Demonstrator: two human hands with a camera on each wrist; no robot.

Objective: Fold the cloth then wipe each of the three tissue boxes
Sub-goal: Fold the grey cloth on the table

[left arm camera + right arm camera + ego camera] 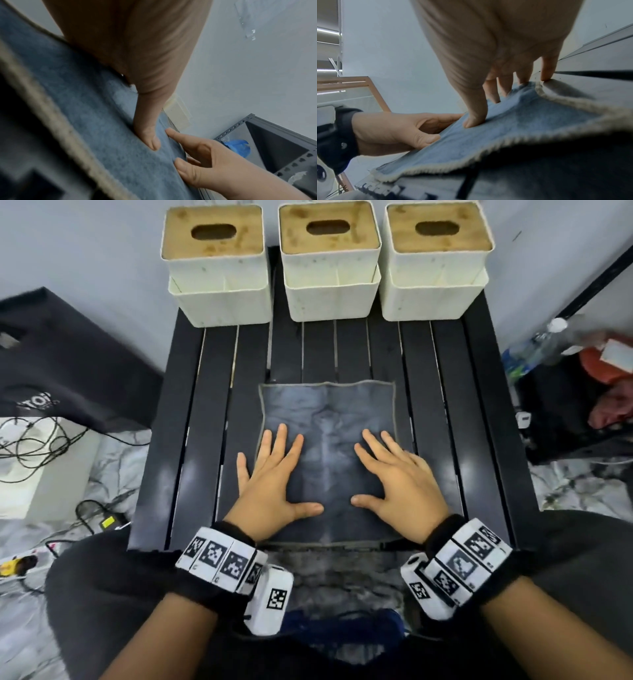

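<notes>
**Flattening the cloth, fold not visibly started**

Reading this as early in step one. The cloth point(329, 440) lies spread on the black slatted table point(479, 440), near edge draped over the table's front toward my lap. I can't tell from the head view whether it's one layer or already doubled; it looks like a single open sheet with a centre crease line.

Left hand point(274, 484): fingers spread, palm down, pressing the cloth's left half. Right hand point(400, 484): same, spread and flat on the right half, outer fingers reaching the cloth's right edge. Neither hand pinches anything; wrist views confirm thumbs pressed flat on the fabric.

The three tissue boxes, left point(219, 265), middle point(330, 261), right point(436, 261), sit in a row at the far edge against the wall, well apart from the cloth and hands. My judgement: none wiped yet.

Left to do: fold, then wipe all three boxes.
</notes>
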